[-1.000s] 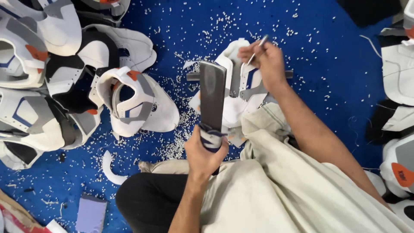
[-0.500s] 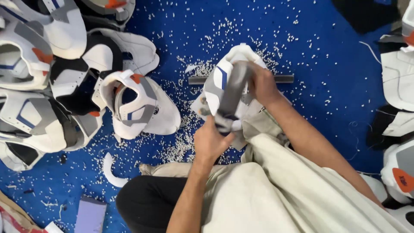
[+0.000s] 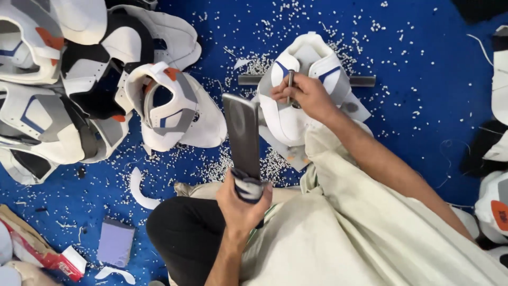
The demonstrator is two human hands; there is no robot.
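Note:
My left hand grips the cloth-wrapped handle of a flat dark metal bar, which stands raised in front of my lap. My right hand pinches a thin metal punch upright against a white shoe upper with grey and blue panels. The upper lies over a dark metal rail on the blue floor cloth. The bar's head hangs left of the punch, apart from it.
A pile of white, grey and orange shoe uppers fills the left side. More uppers lie at the right edge. Small white punched scraps litter the blue cloth. A lilac block and a torn carton lie at lower left.
My left hand has drawn the metal bar back and raised it away from the upper. My right hand keeps the punch on the shoe upper.

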